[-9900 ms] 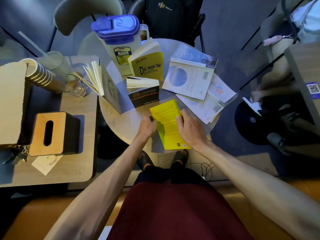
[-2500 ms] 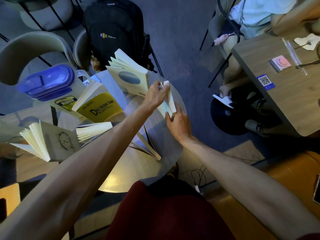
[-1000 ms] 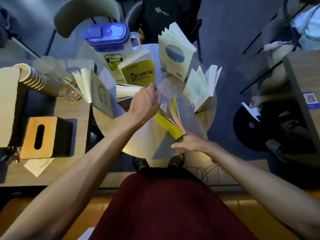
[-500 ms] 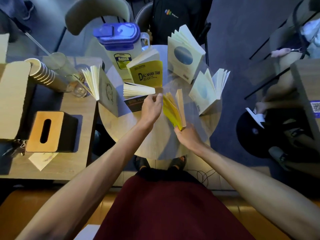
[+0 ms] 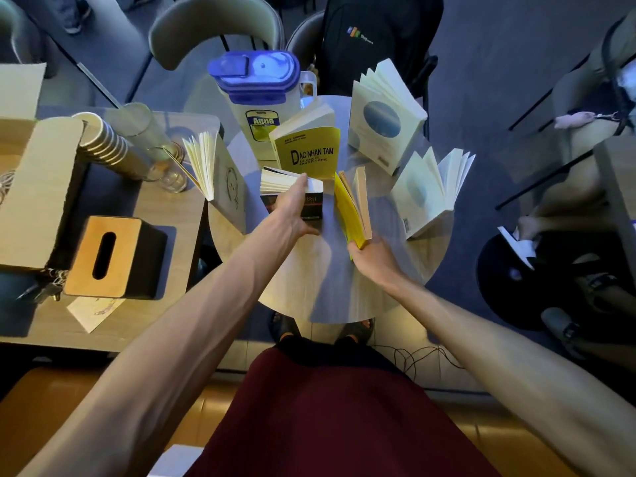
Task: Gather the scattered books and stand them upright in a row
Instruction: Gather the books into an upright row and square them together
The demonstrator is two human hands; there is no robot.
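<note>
Several books stand upright, fanned open, on the round table (image 5: 320,290). A thin yellow book (image 5: 351,208) stands in the middle, and my right hand (image 5: 371,256) grips its near bottom edge. My left hand (image 5: 292,208) is closed over the top of a small dark book (image 5: 311,206) just left of it. Behind stands the yellow "Dac Nhan Tam" book (image 5: 309,151). A pale book with a blue circle (image 5: 382,122) stands at the back right. A second pale book (image 5: 426,194) is at the right, and a book with a sketched face (image 5: 223,180) at the left.
A blue-lidded water jug (image 5: 258,94) stands at the table's far edge. On the left table are a stack of paper cups (image 5: 106,142), a glass (image 5: 168,166) and a wooden tissue box (image 5: 110,256). Chairs and a black backpack (image 5: 371,39) lie beyond, and a seated person's legs (image 5: 564,201) at right.
My left hand has moved from the yellow book's top over to the small dark book. My right hand still holds the yellow book, which stands more upright and nearly closed.
</note>
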